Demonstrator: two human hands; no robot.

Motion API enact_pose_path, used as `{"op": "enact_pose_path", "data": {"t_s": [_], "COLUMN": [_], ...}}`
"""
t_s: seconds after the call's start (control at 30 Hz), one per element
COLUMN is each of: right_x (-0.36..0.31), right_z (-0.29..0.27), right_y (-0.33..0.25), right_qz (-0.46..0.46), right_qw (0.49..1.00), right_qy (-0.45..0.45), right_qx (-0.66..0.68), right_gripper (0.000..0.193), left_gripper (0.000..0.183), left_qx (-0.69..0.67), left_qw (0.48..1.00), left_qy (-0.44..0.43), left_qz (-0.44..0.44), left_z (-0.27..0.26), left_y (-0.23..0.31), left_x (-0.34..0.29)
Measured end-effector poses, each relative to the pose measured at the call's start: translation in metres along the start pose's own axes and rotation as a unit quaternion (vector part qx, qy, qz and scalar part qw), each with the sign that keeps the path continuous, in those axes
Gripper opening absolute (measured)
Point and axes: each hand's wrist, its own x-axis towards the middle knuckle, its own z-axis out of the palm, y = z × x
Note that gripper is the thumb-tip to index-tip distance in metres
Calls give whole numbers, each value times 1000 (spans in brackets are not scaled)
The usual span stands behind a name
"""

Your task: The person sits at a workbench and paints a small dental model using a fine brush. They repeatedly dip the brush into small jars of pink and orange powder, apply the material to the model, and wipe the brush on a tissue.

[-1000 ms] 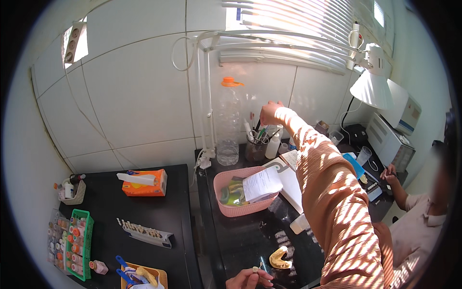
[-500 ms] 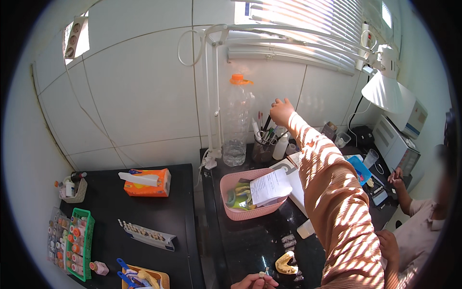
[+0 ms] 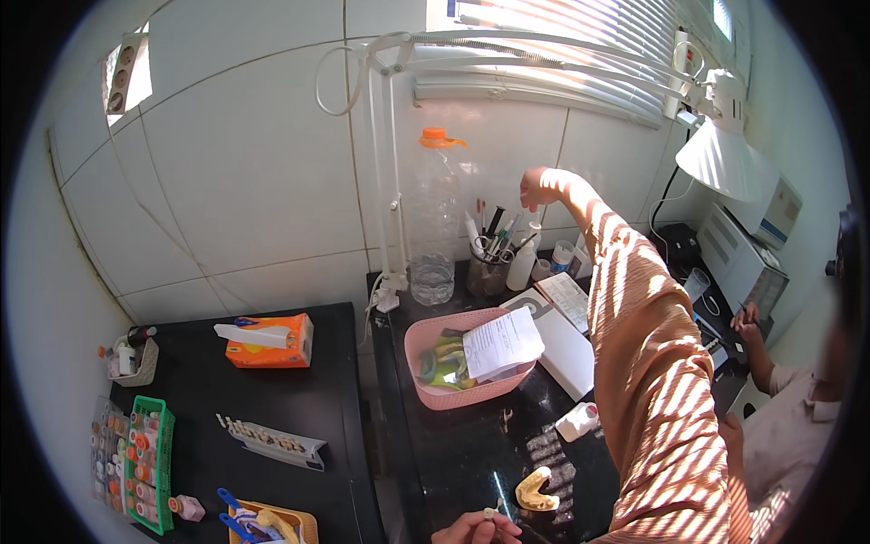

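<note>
At the lower edge my left hand (image 3: 473, 529) pinches a small pale tooth-like piece (image 3: 489, 514). Just right of it, a yellowish horseshoe-shaped dental cast (image 3: 535, 490) lies on the black table. My right arm stretches far forward across the table. My right hand (image 3: 540, 188) is bent down above a white nozzle bottle (image 3: 523, 265), fingers curled together; whatever they hold is hidden. Beside that bottle stands a dark pen cup (image 3: 489, 274) full of pens and tools. A small white container (image 3: 577, 422) lies tipped on the table by my sleeve.
A pink basket (image 3: 439, 399) with papers sits mid-table, behind it a large plastic bottle (image 3: 435, 218). A lamp (image 3: 720, 163) overhangs the right. On the left table are a tissue box (image 3: 269, 343), shade guide (image 3: 276, 442) and green basket (image 3: 163, 462). A person sits at right.
My right hand has turned from raised fingers to a downward bend and shifted right of the pen cup. More of the table beside my sleeve shows. My left hand keeps its pinch.
</note>
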Motion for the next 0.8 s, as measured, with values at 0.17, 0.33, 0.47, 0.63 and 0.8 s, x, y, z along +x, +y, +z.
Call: {"op": "enact_pose_path", "data": {"t_s": [0.17, 0.33, 0.47, 0.63, 0.8], "right_x": [-38, -58, -43, -51, -65], "right_z": [7, 51, 71, 60, 47], "right_y": [-1, 18, 28, 23, 45], "right_qz": [15, -98, -177, -169, -164], "right_qw": [992, 982, 942, 919, 836], "right_qy": [-104, -12, 67, 171, 305], "right_qx": [-73, 160, 277, 311, 424], "right_gripper": [34, 53, 27, 19, 19], "left_gripper": [23, 25, 27, 29, 29], "left_qx": [-5, 73, 56, 71, 91], "left_qw": [1000, 997, 998, 996, 995], "left_qy": [8, -24, -9, -8, -9], "left_qz": [-4, 16, 20, 48, 37], "left_z": [8, 9, 12, 11, 12], "left_y": [13, 19, 22, 22, 22], "left_x": [2, 7, 7, 7, 7]}}
